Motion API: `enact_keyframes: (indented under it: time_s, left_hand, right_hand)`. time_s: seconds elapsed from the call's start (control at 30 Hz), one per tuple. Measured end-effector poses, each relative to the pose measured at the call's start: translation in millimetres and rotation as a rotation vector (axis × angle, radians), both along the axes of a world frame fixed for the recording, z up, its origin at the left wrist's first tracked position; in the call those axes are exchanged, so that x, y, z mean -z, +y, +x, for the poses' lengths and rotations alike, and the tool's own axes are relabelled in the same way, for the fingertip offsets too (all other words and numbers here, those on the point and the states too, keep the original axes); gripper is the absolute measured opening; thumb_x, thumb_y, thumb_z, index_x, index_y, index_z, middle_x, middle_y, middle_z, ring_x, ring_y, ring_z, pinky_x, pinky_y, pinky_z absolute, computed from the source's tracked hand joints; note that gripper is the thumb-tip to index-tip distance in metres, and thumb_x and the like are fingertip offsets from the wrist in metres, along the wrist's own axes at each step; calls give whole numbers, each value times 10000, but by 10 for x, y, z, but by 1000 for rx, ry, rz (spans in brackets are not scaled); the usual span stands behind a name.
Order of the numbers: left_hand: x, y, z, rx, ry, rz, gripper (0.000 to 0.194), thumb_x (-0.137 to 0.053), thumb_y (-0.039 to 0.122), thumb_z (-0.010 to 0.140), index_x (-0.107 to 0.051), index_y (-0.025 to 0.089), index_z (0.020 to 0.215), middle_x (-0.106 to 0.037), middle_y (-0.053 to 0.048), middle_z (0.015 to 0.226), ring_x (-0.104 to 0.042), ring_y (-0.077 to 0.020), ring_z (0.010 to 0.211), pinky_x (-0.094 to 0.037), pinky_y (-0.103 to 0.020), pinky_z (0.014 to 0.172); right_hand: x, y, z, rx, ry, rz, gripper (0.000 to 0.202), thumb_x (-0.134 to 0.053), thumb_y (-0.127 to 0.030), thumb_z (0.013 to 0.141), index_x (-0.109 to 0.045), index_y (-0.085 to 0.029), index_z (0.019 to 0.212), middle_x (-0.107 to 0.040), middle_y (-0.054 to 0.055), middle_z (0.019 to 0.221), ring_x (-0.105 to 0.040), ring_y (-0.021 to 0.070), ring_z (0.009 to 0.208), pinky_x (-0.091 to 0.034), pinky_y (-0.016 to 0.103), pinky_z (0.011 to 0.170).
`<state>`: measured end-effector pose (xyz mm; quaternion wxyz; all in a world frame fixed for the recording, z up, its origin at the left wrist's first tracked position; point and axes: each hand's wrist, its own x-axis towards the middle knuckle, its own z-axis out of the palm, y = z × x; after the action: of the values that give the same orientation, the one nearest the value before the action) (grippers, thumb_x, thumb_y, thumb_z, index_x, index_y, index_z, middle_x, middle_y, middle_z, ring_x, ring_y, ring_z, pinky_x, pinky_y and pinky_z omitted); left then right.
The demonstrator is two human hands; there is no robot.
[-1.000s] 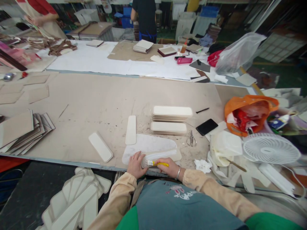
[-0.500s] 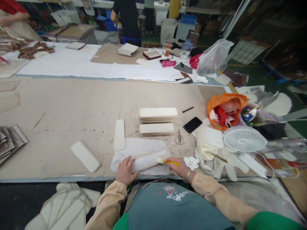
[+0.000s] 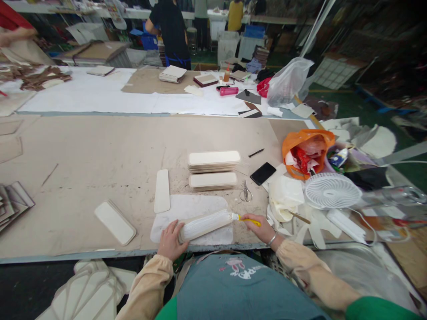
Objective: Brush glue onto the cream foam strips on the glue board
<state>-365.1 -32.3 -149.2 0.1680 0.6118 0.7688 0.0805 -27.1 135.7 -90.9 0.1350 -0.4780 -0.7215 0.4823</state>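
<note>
A long rounded panel point(image 3: 207, 225), streaked with wet-looking white coating, lies slightly tilted on a pale sheet point(image 3: 216, 202) near the table's front edge. My left hand point(image 3: 171, 241) rests against its left end, fingers spread and lying flat. Wrapped round the yellow handle of a paintbrush point(image 3: 248, 219) is my right hand point(image 3: 262, 230); the white-coated bristles touch the panel's right end. Just beyond the sheet stand two stacks of similar cream panels, a far stack point(image 3: 214, 159) and a near stack point(image 3: 212, 180). A single panel point(image 3: 162, 191) lies at the sheet's upper left corner.
A small panel stack point(image 3: 115, 222) lies to the left. Scissors point(image 3: 246, 192), a phone point(image 3: 263, 174) and a pen point(image 3: 256, 153) are right of the stacks. Farther right are a white container point(image 3: 287, 193), a fan point(image 3: 333, 191) and an orange bag point(image 3: 290, 146). Co-workers stand beyond the far table.
My right hand has drawn the brush rightward along the panel to its right end, and the white coating reaches farther. My left hand stays at the left end. The view has shifted slightly.
</note>
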Motion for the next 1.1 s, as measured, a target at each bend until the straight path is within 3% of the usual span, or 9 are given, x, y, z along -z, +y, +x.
enact_keyframes:
  time_s: [0.13, 0.43, 0.7, 0.97, 1.1]
  left_hand:
    - [6, -6, -1, -8, -5, 7, 619, -627, 383, 630, -450, 244, 1206, -424, -108, 1313, -404, -306, 1188, -331, -479, 962]
    - [-21, 4, -1, 18, 0, -3, 623, -617, 383, 639, -444, 213, 1213, -423, -122, 1311, -402, -304, 1190, -335, -470, 966]
    - [-12, -11, -5, 14, -12, -13, 631, -619, 384, 643, -438, 218, 1224, -414, -121, 1319, -387, -301, 1201, -322, -471, 971]
    - [-72, 11, -3, -3, -51, -56, 643, -617, 368, 635, -439, 206, 1231, -411, -123, 1326, -357, -291, 1225, -280, -454, 996]
    - [-174, -1, 36, -41, -83, -108, 668, -632, 362, 609, -440, 211, 1230, -399, -122, 1337, -324, -294, 1245, -242, -462, 1016]
  right_hand:
    - [-54, -48, -25, 5, 52, -1, 234, -476, -258, 780, -665, -169, 885, -592, -13, 544, -561, 132, 518, -449, 240, 559]
    - [64, -347, -503, -171, 148, -157, 231, -491, -240, 783, -672, -173, 910, -600, -14, 575, -561, 115, 512, -444, 215, 532]
    - [-37, -184, -130, 39, 57, -26, 232, -479, -252, 782, -665, -166, 891, -586, -16, 535, -559, 134, 512, -442, 238, 550]
    - [4, -190, -352, 155, 98, -47, 262, -471, -311, 771, -652, -187, 915, -588, -14, 561, -564, 153, 517, -450, 261, 543]
    - [62, -188, -261, 180, 16, -47, 304, -464, -359, 753, -663, -190, 909, -579, -10, 525, -544, 168, 505, -434, 269, 504]
